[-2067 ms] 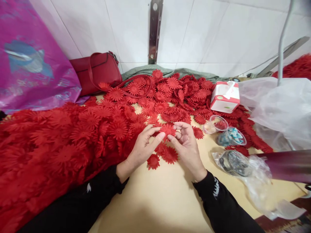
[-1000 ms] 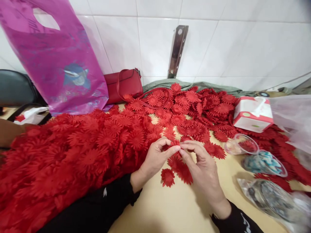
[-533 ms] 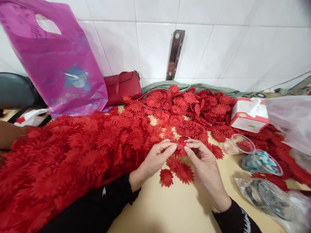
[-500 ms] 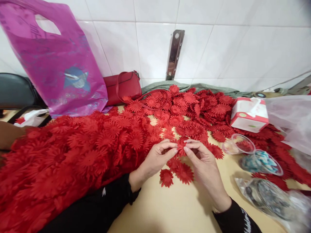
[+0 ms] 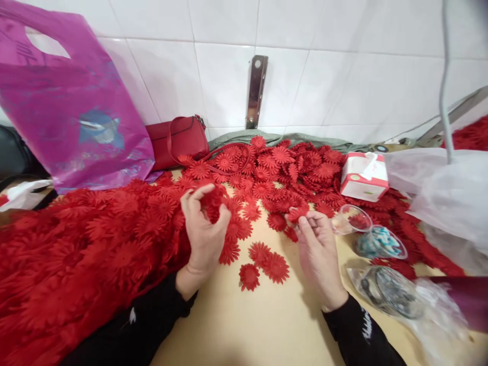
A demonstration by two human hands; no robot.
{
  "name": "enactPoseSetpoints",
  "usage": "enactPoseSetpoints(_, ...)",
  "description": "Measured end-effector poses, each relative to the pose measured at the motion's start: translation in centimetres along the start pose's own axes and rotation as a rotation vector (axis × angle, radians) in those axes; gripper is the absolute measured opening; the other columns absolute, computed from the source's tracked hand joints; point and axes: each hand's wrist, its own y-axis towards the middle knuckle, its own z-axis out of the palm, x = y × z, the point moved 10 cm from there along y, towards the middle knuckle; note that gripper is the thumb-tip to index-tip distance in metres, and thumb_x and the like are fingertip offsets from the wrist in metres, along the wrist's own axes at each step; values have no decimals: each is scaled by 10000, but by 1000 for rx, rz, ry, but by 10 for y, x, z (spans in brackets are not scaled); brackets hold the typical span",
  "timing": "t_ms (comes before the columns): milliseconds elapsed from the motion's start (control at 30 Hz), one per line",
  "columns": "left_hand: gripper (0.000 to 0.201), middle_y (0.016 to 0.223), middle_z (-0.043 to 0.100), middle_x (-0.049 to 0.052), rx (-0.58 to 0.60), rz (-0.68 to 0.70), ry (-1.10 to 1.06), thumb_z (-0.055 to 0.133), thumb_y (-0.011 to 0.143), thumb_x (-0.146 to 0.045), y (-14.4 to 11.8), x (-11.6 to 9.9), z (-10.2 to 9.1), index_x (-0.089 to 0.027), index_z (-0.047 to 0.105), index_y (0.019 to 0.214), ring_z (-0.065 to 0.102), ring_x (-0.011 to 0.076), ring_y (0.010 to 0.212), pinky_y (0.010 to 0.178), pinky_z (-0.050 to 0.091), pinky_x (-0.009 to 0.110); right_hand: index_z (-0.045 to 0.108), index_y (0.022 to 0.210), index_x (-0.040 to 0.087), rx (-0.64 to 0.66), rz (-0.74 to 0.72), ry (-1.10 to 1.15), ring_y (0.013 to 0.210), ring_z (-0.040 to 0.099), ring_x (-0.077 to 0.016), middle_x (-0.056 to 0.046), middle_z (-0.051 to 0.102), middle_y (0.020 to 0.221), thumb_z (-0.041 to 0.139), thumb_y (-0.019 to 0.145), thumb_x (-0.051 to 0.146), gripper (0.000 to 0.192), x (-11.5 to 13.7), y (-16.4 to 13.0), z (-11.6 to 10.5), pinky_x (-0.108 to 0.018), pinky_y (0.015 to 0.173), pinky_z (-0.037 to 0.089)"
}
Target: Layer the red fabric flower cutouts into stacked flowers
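Note:
My right hand point(image 5: 317, 244) pinches a red artificial flower point(image 5: 298, 213) between thumb and fingers, to the right of centre. My left hand point(image 5: 206, 229) is over the edge of the large flower heap point(image 5: 125, 239), thumb and fingers spread apart in a wide curve. Red petals show behind and between those fingers, and nothing appears to be gripped. On the tabletop point(image 5: 244, 325) between my forearms lie several loose flowers, among them a smaller, cupped flower point(image 5: 249, 277) and a flatter flower point(image 5: 276, 267).
A purple plastic bag point(image 5: 76, 112) and a red handbag point(image 5: 177, 142) stand at the back left. To the right are a tissue box point(image 5: 364, 177), a clear cup point(image 5: 354, 220), a cup with blue-white contents point(image 5: 379, 242) and a bagged dark item point(image 5: 396, 292). Another flower pile point(image 5: 282, 162) lines the wall.
My hands have separated. The left has moved left to the heap and spread its fingers; the right keeps a flower. The view has swung slightly right.

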Motion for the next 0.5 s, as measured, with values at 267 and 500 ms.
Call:
enactPoseSetpoints(267,542,1470,476,93,-71,15,-90,630,895,-203,10,-48,-20,-279,588,1430,502,244,1369,1192,449,412,588,1104,269,62,52,53,835,639,-147,14,647,950,815,835,400,376,6,-3,18,-287,781,541)
enactPoseSetpoints(500,292,1193,663,81,410,6,-138,681,915,-389,24,-97,41,-225,779,1135,641,229,1146,995,520,337,585,1059,259,243,-84,110,634,546,-116,82,584,716,833,814,396,375,90,22,72,-260,635,457)
